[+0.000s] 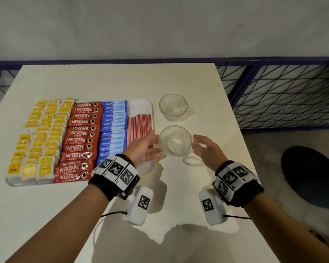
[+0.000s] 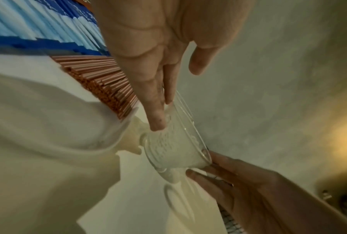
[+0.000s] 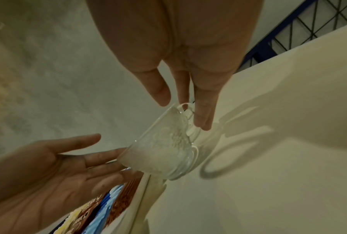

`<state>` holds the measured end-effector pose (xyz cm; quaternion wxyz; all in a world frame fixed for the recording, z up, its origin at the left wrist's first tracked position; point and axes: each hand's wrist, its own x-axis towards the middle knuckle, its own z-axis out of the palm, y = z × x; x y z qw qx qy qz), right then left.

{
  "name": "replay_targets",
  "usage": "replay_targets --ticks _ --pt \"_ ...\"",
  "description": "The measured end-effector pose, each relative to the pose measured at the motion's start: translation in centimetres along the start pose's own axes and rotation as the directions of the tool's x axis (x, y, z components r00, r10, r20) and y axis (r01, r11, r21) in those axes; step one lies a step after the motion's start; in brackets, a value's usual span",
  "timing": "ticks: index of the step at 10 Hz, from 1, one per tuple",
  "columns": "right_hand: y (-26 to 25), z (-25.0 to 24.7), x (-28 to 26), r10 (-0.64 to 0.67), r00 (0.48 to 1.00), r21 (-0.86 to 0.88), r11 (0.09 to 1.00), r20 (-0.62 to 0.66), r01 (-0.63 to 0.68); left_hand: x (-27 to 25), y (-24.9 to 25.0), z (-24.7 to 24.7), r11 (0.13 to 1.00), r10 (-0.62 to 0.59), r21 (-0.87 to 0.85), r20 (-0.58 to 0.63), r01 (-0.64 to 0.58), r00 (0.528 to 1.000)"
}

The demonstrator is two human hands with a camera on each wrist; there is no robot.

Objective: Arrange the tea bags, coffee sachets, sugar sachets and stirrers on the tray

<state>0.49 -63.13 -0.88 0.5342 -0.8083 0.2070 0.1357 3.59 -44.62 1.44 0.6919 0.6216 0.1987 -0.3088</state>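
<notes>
A white tray holds rows of yellow tea bags, red coffee sachets, blue sugar sachets and red stirrers. Just right of the tray stands a clear glass cup. My left hand is at the cup's left side and my right hand at its right, both with straight fingers. In the left wrist view my left hand touches the cup. In the right wrist view my right hand reaches the cup by its handle.
A second glass cup stands farther back on the white table. The table's right edge runs close to my right wrist. Beyond it are a blue wire fence and a dark round stool on the floor.
</notes>
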Motion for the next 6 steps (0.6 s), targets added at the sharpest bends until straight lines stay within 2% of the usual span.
replay_targets --ticks 3,5,6 --pt "0.3 0.1 0.3 -0.015 0.999 -0.044 0.999 -0.046 0.013 -0.4 -1.1 0.5 0.999 0.038 0.012 0.016 -0.038 0.999" --pt "0.7 0.5 1.6 0.013 0.999 0.019 1.000 -0.051 -0.012 0.0 -1.1 0.9 0.998 0.058 0.007 0.016 -0.058 0.998" --pt "0.9 -0.1 2.0 0.025 0.996 0.078 0.997 -0.083 -0.018 0.0 -1.5 0.8 0.994 0.105 0.028 -0.023 -0.104 0.994"
